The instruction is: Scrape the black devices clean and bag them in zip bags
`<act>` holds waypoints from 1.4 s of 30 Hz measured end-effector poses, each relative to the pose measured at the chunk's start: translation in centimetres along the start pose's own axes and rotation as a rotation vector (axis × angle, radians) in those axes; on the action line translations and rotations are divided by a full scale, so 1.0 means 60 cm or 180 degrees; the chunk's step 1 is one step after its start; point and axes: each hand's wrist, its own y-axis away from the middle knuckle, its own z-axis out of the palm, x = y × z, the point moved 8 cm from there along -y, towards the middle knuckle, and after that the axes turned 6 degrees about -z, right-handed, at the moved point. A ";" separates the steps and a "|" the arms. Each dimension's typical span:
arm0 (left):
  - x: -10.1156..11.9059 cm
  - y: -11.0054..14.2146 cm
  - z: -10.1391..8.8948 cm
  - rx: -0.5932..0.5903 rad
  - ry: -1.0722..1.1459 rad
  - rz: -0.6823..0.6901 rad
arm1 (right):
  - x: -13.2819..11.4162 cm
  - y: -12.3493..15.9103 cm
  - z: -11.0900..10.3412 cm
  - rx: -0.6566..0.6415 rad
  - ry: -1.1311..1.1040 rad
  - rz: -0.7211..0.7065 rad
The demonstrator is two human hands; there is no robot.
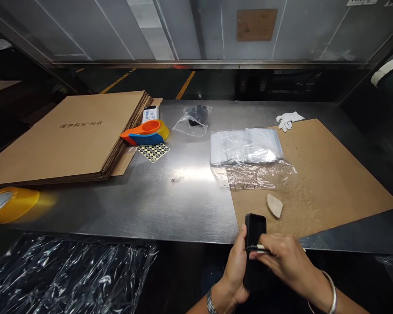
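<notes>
My left hand [235, 268] grips a black rectangular case [256, 224] along its left side, just off the table's front edge. The case has a shallow recess at its upper end, and its lower part blends into the dark background. My right hand [285, 256] is closed around a slim, knife-like tool [258, 248] with a pale body and a dark tip. That tip lies across the case, though I cannot tell whether it touches. Just beyond both hands, a wedge-shaped beige piece [274, 206] rests on a cardboard sheet [327, 174].
Clear plastic bags [245, 146] lie stacked mid-table, near a white glove [288, 121] and a bagged black item [199, 115]. Flattened cartons [62, 144] fill the left, beside a tape dispenser [147, 133], a sticker sheet [153, 152] and a yellow tape roll [16, 204]. Black plastic wrap [65, 274] sits below.
</notes>
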 end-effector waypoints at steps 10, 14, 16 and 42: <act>-0.032 -0.001 -0.008 -0.0076 -0.0785 -0.0337 | 0.045 -0.022 -0.038 0.0153 -0.0866 0.0174; -0.035 0.000 -0.008 -0.0119 -0.0857 -0.0364 | 0.053 -0.029 -0.038 0.0130 -0.1030 0.0155; -0.036 0.000 -0.008 -0.0131 -0.0860 -0.0380 | 0.059 -0.030 -0.034 0.0075 -0.1100 0.0215; 0.018 0.005 -0.052 0.0621 -0.0877 0.1202 | 0.093 0.021 0.044 0.0604 -0.2091 0.1558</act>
